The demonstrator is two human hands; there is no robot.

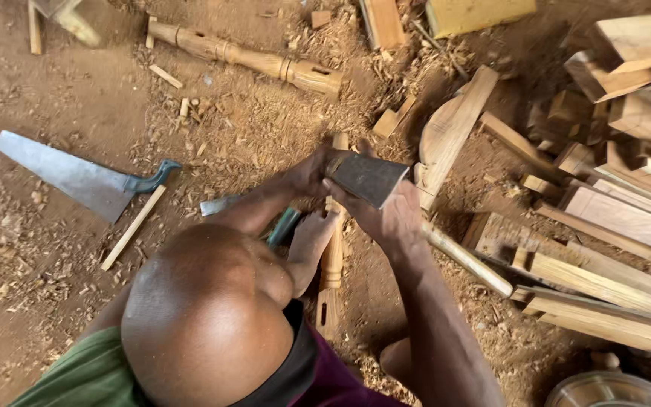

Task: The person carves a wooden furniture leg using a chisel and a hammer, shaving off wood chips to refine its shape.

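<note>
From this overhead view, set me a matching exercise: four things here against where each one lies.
Things:
1. handsaw
2. turned leg
3. metal bowl
4. wood offcuts

Places:
A. bottom right corner
B. piled on the right
C. left, flat on the dirt
D. top, amid shavings

Pairs: 1-C, 2-D, 3-A, 4-B

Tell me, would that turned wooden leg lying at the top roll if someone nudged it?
Probably, across its length: the turned leg looks round along most of it. Its squarish slotted end and the wood chips around it would likely stop it soon. It looks like solid wood, so stiff and fairly heavy for its size.
</note>
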